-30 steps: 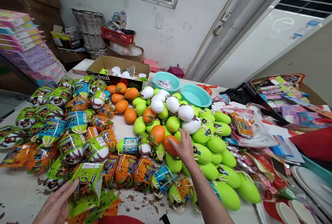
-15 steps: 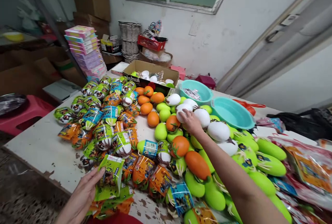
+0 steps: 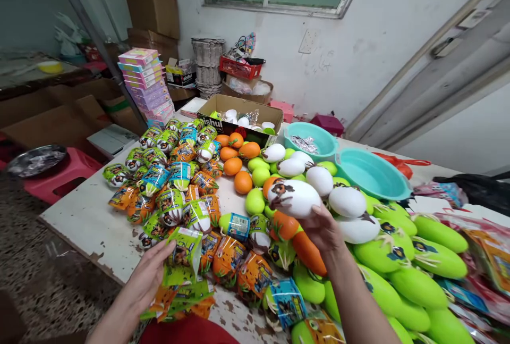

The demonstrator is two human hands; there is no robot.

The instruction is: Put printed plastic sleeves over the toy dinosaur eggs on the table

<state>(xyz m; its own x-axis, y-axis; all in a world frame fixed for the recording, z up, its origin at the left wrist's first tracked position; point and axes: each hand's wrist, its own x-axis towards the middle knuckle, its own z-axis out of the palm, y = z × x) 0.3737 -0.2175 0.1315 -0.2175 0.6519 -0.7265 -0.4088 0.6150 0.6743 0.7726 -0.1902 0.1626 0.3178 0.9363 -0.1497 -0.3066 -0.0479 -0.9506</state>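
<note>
My right hand [image 3: 324, 229] holds a white toy egg [image 3: 294, 198] lifted above the heap of green, orange and white eggs [image 3: 382, 251] on the table. Fingers curl under the egg from below. My left hand [image 3: 149, 275] grips a green printed wrapper bag [image 3: 184, 253] at the table's near edge, on top of a small stack of flat bags [image 3: 181, 299]. Wrapped eggs [image 3: 175, 190] in green, orange and blue film lie in rows to the left of the heap.
Two teal basins [image 3: 370, 174] and an open cardboard box [image 3: 239, 115] stand at the back of the white table [image 3: 79, 221]. Pink boxes are stacked at the far left [image 3: 145, 83]. A red stool [image 3: 59, 174] stands on the floor. Printed packs lie at the right.
My right hand reached back to the white eggs, took one and has drawn it up and toward me. The view swung left. My left hand kept its hold on the green bag.
</note>
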